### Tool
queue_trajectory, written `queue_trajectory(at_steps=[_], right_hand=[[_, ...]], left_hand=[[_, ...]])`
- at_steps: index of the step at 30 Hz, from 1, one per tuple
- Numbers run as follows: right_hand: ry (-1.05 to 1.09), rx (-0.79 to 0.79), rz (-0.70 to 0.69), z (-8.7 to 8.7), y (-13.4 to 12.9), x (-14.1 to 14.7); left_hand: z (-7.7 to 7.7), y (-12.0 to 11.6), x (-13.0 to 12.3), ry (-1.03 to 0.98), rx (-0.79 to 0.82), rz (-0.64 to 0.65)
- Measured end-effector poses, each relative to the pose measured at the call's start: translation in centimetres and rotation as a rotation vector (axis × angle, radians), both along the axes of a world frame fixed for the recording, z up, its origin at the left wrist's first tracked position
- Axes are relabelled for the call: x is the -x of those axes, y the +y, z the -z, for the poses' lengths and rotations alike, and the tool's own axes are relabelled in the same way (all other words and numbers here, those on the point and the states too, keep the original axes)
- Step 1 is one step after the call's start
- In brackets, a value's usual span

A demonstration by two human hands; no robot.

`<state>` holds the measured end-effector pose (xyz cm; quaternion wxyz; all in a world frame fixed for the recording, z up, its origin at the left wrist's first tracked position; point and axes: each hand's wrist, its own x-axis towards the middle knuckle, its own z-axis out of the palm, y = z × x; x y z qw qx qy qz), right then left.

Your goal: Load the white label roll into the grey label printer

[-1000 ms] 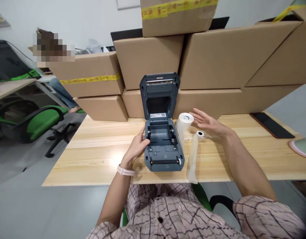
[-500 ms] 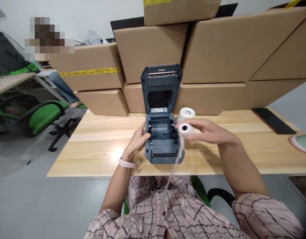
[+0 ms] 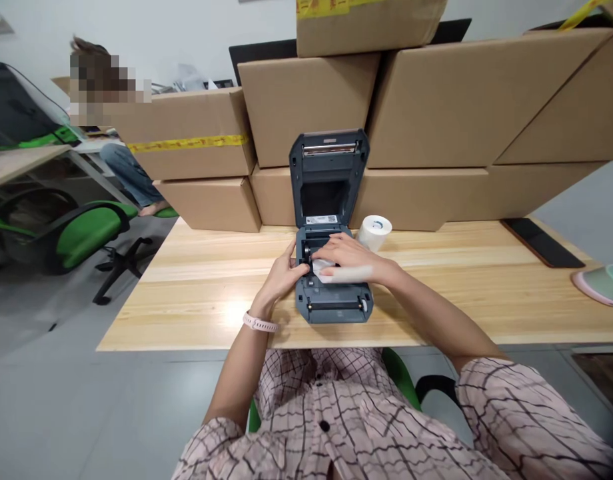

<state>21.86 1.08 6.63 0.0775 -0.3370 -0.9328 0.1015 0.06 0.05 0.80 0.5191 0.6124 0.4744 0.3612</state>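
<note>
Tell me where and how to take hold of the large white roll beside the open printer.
Wrap the grip around the upper curved side of the large white roll, preferably from the right. It appears to stand on end, core facing up; the open printer is to its left, cardboard boxes stand behind, and the right hand hides its lower front.

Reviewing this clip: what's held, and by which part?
The right hand holds the small white roll between thumb and fingers, exact contact partly hidden. The left hand grasps the printer by its left edge.
</note>
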Motion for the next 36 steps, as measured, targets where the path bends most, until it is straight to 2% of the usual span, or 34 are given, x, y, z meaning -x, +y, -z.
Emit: queue_trajectory(at_steps=[5,9,12,17,24,36], right_hand=[[0.231,-0.051,0.008,0.2,-5.9,-1.8],[0.259,-0.163,0.110,1.9,-10.2,-1.4],[0.306,-0.216,0.188,3.3,-11.9,-0.2],[0.353,-0.216,0.283,4.3,-12.7,1.3],[0.382,-0.183,0.249,3.9,-12.6,0.9],[0.382,-0.176,0.252,4.0,-12.8,0.8]], left_hand=[[-0.2,-0.1,0.0,0.027,-0.016,0.005],[-0.6,-0.4,-0.2,0.052,-0.020,-0.007],[-0.9,-0.5,-0.2,0.087,-0.042,-0.027],[-0.8,-0.5,-0.2,0.104,-0.038,-0.023],[-0.8,-0.6,-0.2,0.063,-0.075,-0.009],[-1.6,-1.0,-0.4,0.035,-0.036,-0.006]])
